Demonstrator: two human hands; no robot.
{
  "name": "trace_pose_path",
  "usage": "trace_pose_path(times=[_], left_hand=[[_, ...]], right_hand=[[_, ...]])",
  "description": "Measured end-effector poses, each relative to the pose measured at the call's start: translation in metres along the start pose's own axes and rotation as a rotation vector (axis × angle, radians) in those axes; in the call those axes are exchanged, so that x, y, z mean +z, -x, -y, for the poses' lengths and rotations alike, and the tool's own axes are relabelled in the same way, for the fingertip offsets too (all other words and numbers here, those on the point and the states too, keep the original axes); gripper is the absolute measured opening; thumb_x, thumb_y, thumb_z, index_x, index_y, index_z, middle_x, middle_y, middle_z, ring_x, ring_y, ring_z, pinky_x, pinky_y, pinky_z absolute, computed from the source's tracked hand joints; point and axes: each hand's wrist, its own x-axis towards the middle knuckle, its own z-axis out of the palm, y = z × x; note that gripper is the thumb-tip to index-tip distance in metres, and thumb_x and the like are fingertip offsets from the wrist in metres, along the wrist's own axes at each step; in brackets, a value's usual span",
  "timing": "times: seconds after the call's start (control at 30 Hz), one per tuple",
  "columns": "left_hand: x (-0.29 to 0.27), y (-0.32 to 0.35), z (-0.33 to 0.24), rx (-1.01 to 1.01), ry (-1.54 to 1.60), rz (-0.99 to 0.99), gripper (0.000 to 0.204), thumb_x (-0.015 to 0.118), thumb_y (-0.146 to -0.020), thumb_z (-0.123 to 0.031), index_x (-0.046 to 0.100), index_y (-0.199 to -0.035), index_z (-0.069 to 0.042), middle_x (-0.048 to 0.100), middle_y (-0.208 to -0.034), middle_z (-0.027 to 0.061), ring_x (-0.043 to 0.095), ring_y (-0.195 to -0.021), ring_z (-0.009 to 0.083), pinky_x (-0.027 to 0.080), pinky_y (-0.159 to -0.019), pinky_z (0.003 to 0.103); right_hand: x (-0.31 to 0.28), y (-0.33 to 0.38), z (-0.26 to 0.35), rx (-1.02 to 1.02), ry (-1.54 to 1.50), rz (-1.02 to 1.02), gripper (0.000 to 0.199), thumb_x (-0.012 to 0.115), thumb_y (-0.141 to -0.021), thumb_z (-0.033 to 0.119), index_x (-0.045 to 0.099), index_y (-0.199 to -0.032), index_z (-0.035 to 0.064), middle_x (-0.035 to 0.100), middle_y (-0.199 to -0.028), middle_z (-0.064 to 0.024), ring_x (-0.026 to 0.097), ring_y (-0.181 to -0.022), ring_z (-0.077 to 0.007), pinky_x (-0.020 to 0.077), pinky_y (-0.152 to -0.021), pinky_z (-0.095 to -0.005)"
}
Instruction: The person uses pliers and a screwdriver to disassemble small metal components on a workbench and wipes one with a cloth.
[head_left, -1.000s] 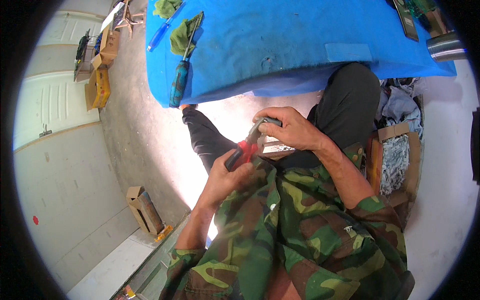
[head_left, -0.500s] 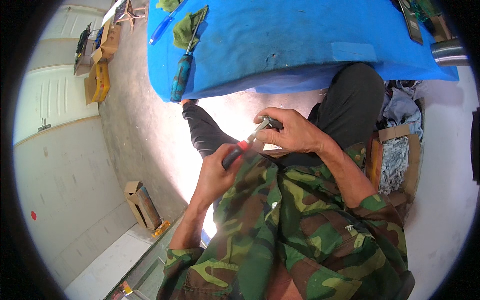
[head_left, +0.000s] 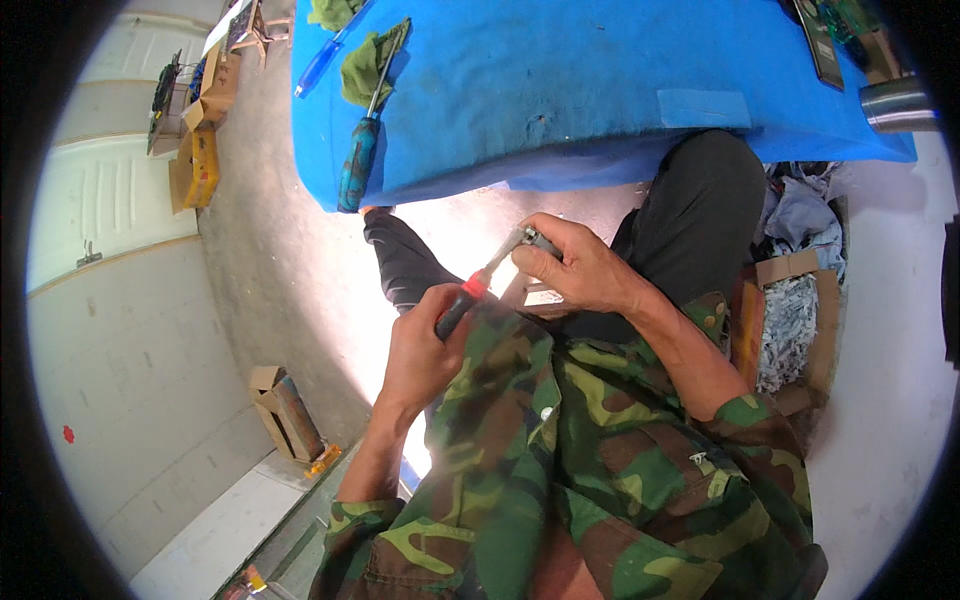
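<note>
Closed around a flat-bladed hand tool (head_left: 457,312) with a black-and-red handle, my left hand (head_left: 412,350) is in front of my shirt. Its grey blade slants up and right to a small grey metal piece (head_left: 541,241). My right hand (head_left: 590,268) pinches that piece between thumb and fingers. Blade and piece meet or overlap at the fingertips; the exact contact is too small to make out. Part of the piece is hidden by my fingers.
Ahead is a table with a blue cover (head_left: 520,70). On it lie a teal-handled screwdriver (head_left: 357,165), a blue-handled tool (head_left: 318,68), green cloths (head_left: 364,68) and a dark phone-like slab (head_left: 822,50). A cardboard box of scraps (head_left: 788,330) stands right; another carton (head_left: 285,410) is left.
My left hand has drawn slightly left with the tool, and more of its blade shows. The right thumb has shifted, and the grey piece sits at a different angle.
</note>
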Motion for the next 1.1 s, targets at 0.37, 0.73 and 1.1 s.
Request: trace_pose_path(times=[0.37,0.73,1.1], left_hand=[[0.01,0.008,0.03,-0.167,0.273,0.019,0.041,0.066,-0.1,-0.034,0.062,-0.124,0.0,0.07,-0.089,0.0064,0.065,-0.073,0.0132,0.052,-0.061,0.029],[0.018,0.015,0.022,-0.158,0.165,-0.019,0.036,0.064,-0.1,-0.026,0.062,-0.126,-0.001,0.063,-0.086,0.004,0.06,-0.078,0.0143,0.048,-0.07,0.03],[0.02,0.011,0.02,-0.185,0.216,0.008,0.041,0.066,-0.1,-0.032,0.064,-0.126,-0.001,0.066,-0.091,0.007,0.062,-0.084,0.0159,0.049,-0.075,0.031]], right_hand=[[-0.009,0.003,0.01,0.095,-0.229,-0.015,0.027,0.044,-0.101,0.019,0.056,-0.114,-0.0007,0.054,-0.076,-0.0033,0.049,-0.07,-0.011,0.0434,-0.067,-0.0293],[-0.009,0.001,0.008,0.038,-0.156,-0.106,0.022,0.045,-0.101,0.017,0.057,-0.108,-0.0005,0.057,-0.079,-0.0041,0.052,-0.068,-0.01,0.0447,-0.062,-0.0281],[-0.015,0.003,0.007,0.064,-0.778,-0.119,0.025,0.052,-0.102,0.016,0.049,-0.123,0.0044,0.06,-0.093,-0.0079,0.054,-0.074,-0.0103,0.0403,-0.058,-0.0242]])
